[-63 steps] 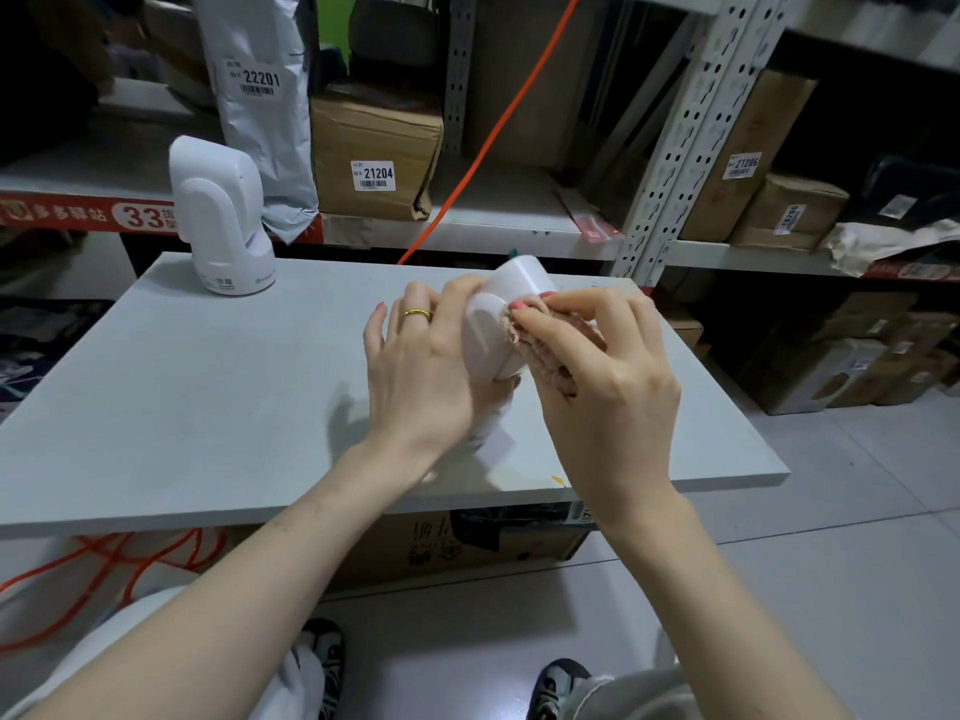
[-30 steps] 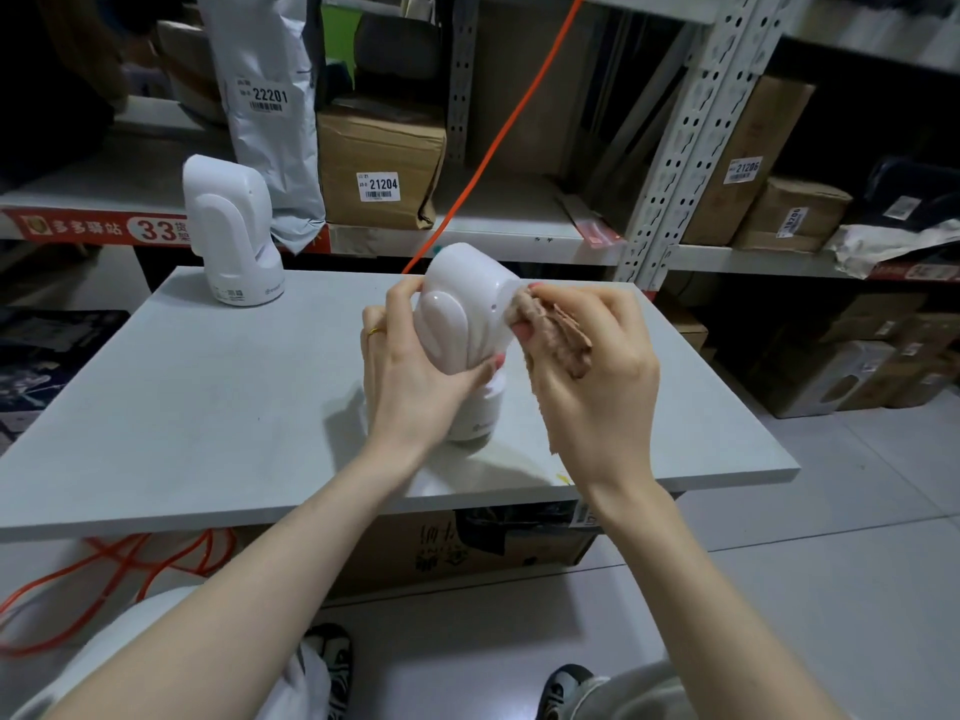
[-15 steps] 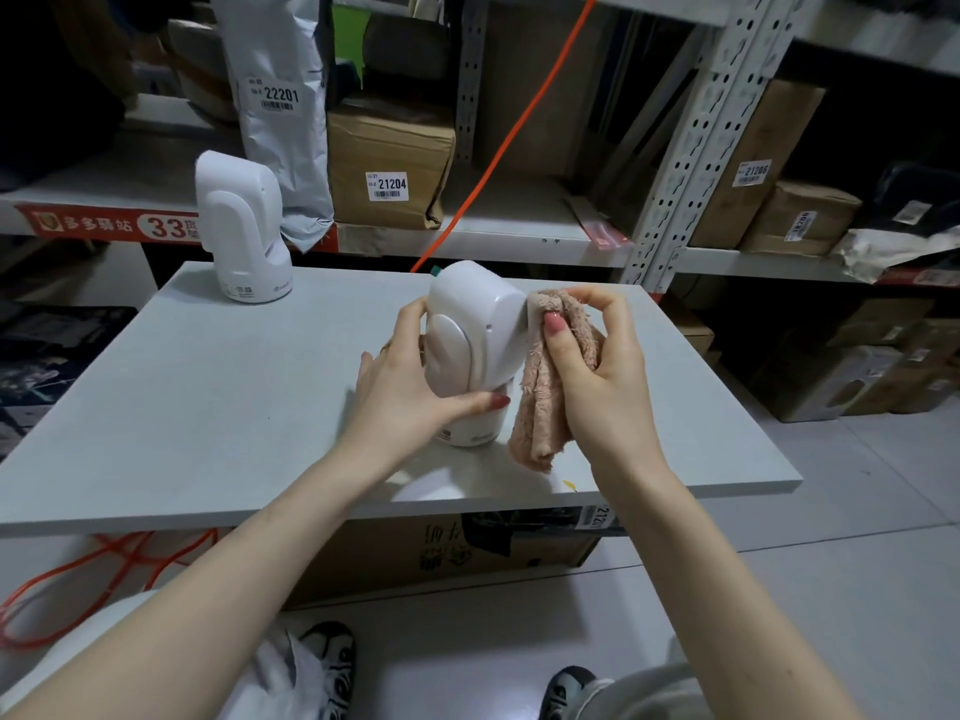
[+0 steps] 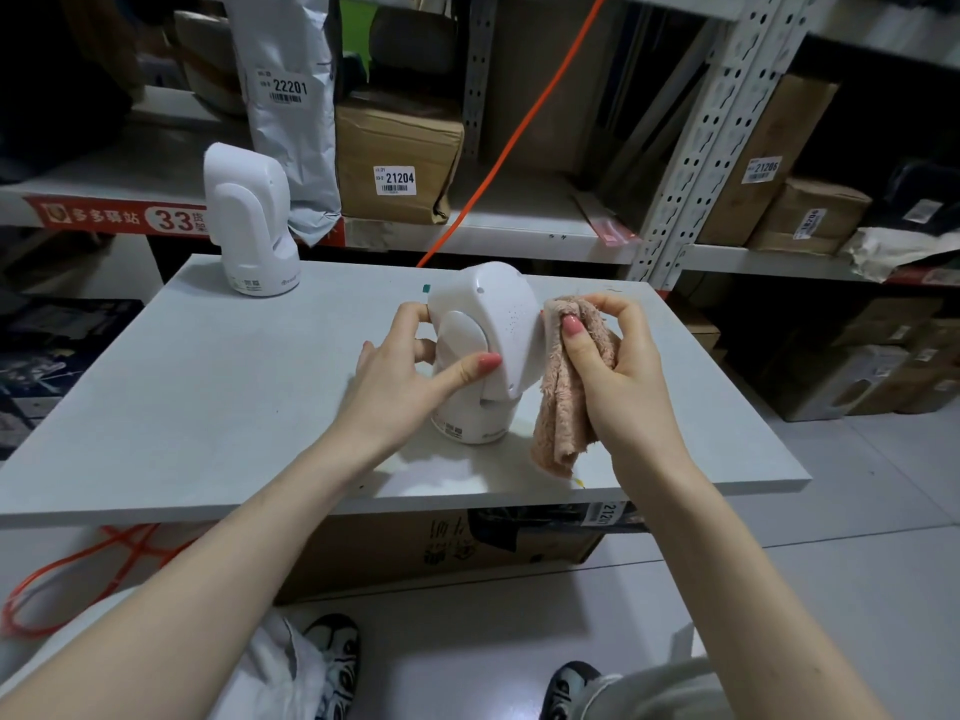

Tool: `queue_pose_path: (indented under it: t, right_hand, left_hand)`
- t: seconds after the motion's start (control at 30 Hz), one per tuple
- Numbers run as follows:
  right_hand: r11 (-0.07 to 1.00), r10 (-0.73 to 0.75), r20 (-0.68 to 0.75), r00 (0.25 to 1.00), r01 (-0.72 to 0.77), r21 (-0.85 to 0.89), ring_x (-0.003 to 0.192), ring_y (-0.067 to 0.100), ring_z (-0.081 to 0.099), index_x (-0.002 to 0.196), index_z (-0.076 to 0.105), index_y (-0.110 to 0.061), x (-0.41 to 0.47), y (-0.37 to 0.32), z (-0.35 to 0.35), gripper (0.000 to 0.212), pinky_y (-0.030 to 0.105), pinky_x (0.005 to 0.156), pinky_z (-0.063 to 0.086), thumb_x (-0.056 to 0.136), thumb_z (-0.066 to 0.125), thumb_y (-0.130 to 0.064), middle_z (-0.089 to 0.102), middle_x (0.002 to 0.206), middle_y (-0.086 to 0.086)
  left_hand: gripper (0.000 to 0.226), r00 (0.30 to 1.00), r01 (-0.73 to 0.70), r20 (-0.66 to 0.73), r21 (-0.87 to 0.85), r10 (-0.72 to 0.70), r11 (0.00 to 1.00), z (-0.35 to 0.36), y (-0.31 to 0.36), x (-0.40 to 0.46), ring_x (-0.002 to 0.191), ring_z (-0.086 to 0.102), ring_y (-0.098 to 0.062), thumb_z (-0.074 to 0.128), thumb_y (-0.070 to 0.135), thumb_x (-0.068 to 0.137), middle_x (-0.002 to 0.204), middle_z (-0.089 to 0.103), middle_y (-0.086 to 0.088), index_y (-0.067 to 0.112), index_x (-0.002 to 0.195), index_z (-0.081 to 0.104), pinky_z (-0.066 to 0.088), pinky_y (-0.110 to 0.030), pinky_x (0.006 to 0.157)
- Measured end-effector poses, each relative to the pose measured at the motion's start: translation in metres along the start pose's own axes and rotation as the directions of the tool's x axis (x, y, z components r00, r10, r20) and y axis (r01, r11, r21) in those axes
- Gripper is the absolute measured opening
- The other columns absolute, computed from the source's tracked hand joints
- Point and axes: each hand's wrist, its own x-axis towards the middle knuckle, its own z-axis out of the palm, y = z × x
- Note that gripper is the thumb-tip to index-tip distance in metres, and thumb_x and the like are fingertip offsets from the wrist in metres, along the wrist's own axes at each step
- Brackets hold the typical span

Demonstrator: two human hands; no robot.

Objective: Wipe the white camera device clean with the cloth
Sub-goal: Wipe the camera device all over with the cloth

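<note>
Far beyond left hand: second white camera (image 4: 249, 226), idle on grey tabletop (image 4: 208, 407). Left hand (image 4: 400, 379) wraps camera head, thumb across near face, fingers round far side. White camera device (image 4: 480, 350) stands between the 2 hands, base on the tabletop. Right hand (image 4: 618, 371) pinches pink cloth (image 4: 563, 402) against head's right side. Risk: sideways wiping pressure may tip the top-heavy unit if left grip loosens.

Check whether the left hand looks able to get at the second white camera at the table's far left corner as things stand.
Probably yes: bare table lies between the left hand and the second camera, nothing in the way. But that hand now grips the camera being wiped, so it must let go first.
</note>
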Motion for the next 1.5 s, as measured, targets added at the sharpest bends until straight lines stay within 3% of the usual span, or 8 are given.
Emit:
queue_pose_path:
  t: [0.2, 0.4, 0.57, 0.7, 0.83, 0.97, 1.17, 1.5]
  right_hand:
    - [1.000, 0.017, 0.006, 1.000, -0.017, -0.008, 0.081, 0.011, 0.062, 0.105, 0.052, -0.028, -0.001, 0.002, -0.002, 0.008, 0.021, 0.064, 0.049, 0.099, 0.054, -0.023, 0.063, 0.099, -0.001]
    - [0.999, 0.030, -0.008, 1.000, -0.030, -0.020, 0.079, 0.003, 0.060, 0.111, 0.052, -0.022, -0.001, 0.002, -0.007, 0.012, 0.011, 0.058, 0.048, 0.099, 0.053, -0.023, 0.062, 0.100, -0.004]
    - [0.997, 0.060, 0.003, 0.998, -0.060, -0.047, 0.076, 0.005, 0.059, 0.111, 0.052, -0.024, -0.002, 0.005, -0.010, 0.012, 0.010, 0.053, 0.044, 0.099, 0.053, -0.024, 0.062, 0.098, 0.000]
    - [0.996, 0.061, 0.009, 0.998, -0.060, -0.061, 0.075, 0.005, 0.059, 0.109, 0.052, -0.025, -0.003, 0.005, -0.011, 0.010, 0.008, 0.051, 0.043, 0.099, 0.054, -0.024, 0.061, 0.095, -0.002]
    - [0.998, 0.036, -0.001, 0.999, -0.036, -0.056, 0.076, 0.006, 0.060, 0.105, 0.053, -0.025, -0.004, 0.006, -0.012, 0.008, 0.010, 0.056, 0.045, 0.098, 0.056, -0.022, 0.061, 0.095, -0.003]
    - [0.991, -0.082, -0.031, 0.996, 0.079, -0.110, 0.088, 0.002, 0.061, 0.102, 0.055, -0.025, -0.006, 0.006, -0.012, 0.010, 0.010, 0.071, 0.047, 0.096, 0.059, -0.019, 0.062, 0.099, -0.009]
    - [0.873, -0.398, -0.019, 0.917, 0.372, -0.315, 0.100, 0.004, 0.056, 0.106, 0.062, -0.014, -0.011, 0.008, -0.010, 0.014, 0.009, 0.085, 0.041, 0.092, 0.065, -0.015, 0.060, 0.107, 0.002]
    - [0.740, -0.590, 0.043, 0.806, 0.561, -0.371, 0.100, 0.017, 0.060, 0.104, 0.070, -0.007, -0.008, 0.016, -0.005, 0.020, 0.022, 0.084, 0.051, 0.087, 0.071, -0.017, 0.060, 0.106, 0.010]
  left_hand:
    - [0.066, 0.999, 0.025, 0.024, -0.159, -0.022, 0.987, -0.002, 0.003, 0.002, 0.092, 0.065, -0.008, 0.078, 0.069, 0.053, 0.094, 0.070, 0.010, 0.021, 0.096, 0.064, 0.054, -0.028, 0.079]
    - [0.052, 0.998, 0.044, 0.044, -0.246, -0.034, 0.968, 0.004, 0.010, -0.002, 0.079, 0.062, 0.006, 0.073, 0.056, 0.054, 0.091, 0.067, 0.011, 0.023, 0.093, 0.063, 0.049, -0.011, 0.067]
    - [0.096, 0.996, 0.085, -0.019, -0.119, -0.088, 0.989, 0.006, 0.009, -0.002, 0.122, 0.048, -0.018, 0.075, 0.072, 0.051, 0.130, 0.050, 0.000, 0.026, 0.127, 0.039, 0.042, -0.038, 0.101]
    - [0.115, 0.995, -0.095, -0.010, -0.065, 0.095, 0.993, -0.004, 0.013, 0.004, 0.138, 0.024, -0.010, 0.074, 0.057, 0.056, 0.153, 0.022, 0.003, 0.050, 0.146, 0.002, 0.022, -0.034, 0.110]
    - [0.095, 0.987, -0.157, 0.026, -0.097, 0.160, 0.983, -0.006, 0.009, 0.008, 0.132, 0.034, -0.004, 0.074, 0.052, 0.059, 0.144, 0.042, 0.012, 0.038, 0.145, 0.034, 0.029, -0.022, 0.098]
    - [0.097, 0.987, -0.156, -0.048, -0.082, 0.153, 0.984, -0.001, 0.010, 0.006, 0.124, 0.039, -0.006, 0.074, 0.056, 0.055, 0.136, 0.047, 0.006, 0.031, 0.143, 0.040, 0.032, -0.013, 0.094]
    - [0.095, 0.991, -0.133, -0.040, -0.126, 0.129, 0.983, 0.011, 0.019, 0.003, 0.123, 0.043, -0.016, 0.072, 0.056, 0.058, 0.131, 0.038, 0.004, 0.037, 0.144, 0.035, 0.041, -0.035, 0.105]
    - [0.074, 0.993, -0.101, 0.021, -0.324, 0.114, 0.940, -0.004, 0.011, 0.012, 0.127, 0.050, -0.006, 0.068, 0.046, 0.075, 0.138, 0.055, 0.010, 0.031, 0.143, 0.044, 0.047, -0.044, 0.103]
